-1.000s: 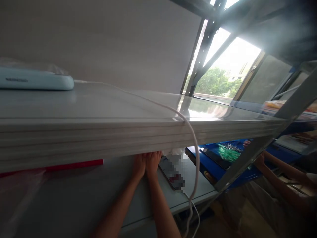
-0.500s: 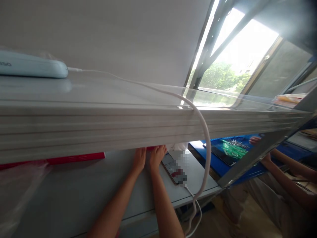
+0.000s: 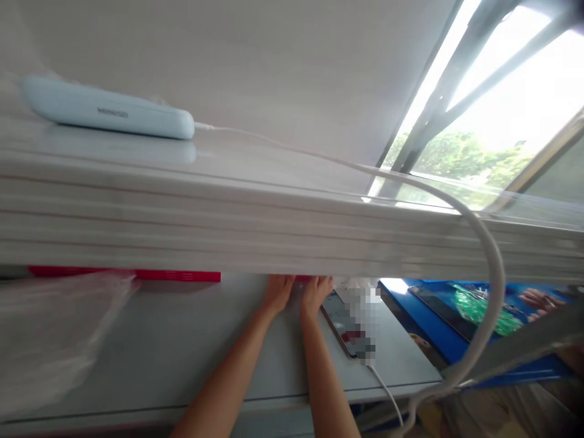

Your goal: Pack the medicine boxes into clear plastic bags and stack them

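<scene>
My left hand (image 3: 279, 293) and my right hand (image 3: 316, 294) reach over the grey table under the shelf. Between them shows a sliver of a red object (image 3: 299, 279), with my fingers closed at its two sides. The shelf edge hides most of it and the tips of my fingers, so its kind is unclear. A phone (image 3: 343, 325) lies beside my right hand, partly blurred out, with a white cable (image 3: 383, 384) plugged into its near end.
The striped shelf edge (image 3: 228, 225) crosses in front, carrying a pale blue power bank (image 3: 109, 114). Its white cord (image 3: 493, 274) hangs over the edge. Left are a red strip (image 3: 182, 275) and clear plastic bag (image 3: 59, 334). Right, another person's hand (image 3: 541, 301) is near green plastic (image 3: 483, 310).
The view has swung left, so the shelf, power bank and phone appear farther right. My hands stay at the red object beside the phone.
</scene>
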Motion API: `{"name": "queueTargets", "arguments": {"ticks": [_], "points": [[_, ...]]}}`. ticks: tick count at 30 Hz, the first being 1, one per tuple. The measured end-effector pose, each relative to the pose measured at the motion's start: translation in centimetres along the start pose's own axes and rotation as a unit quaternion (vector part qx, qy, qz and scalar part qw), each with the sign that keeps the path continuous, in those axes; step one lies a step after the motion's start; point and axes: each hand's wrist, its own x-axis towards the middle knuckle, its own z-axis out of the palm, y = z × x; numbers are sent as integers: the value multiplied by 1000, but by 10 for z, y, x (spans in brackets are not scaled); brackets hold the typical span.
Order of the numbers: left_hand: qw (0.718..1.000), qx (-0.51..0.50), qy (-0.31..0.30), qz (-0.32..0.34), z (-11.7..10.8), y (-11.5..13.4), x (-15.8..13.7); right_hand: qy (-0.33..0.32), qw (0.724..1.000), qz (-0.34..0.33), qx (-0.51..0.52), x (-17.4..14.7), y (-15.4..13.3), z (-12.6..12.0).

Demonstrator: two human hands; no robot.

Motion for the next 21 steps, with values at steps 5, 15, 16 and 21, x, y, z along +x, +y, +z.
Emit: {"name": "queueTargets", "arguments": {"ticks": [5, 15, 16, 21], "points": [[989, 142, 18, 49, 0, 5, -5, -48, 997, -44, -49, -6, -2, -1], [948, 275, 151, 58, -55, 63, -96, -188, 949, -235, -95, -82, -34, -42], [941, 306, 116, 89, -76, 74, -116, -257, 928, -250, -106, -100, -35, -50], [869, 475, 68, 120, -230, 118, -218, -419, 815, -350, -193, -175, -45, -103]]}}
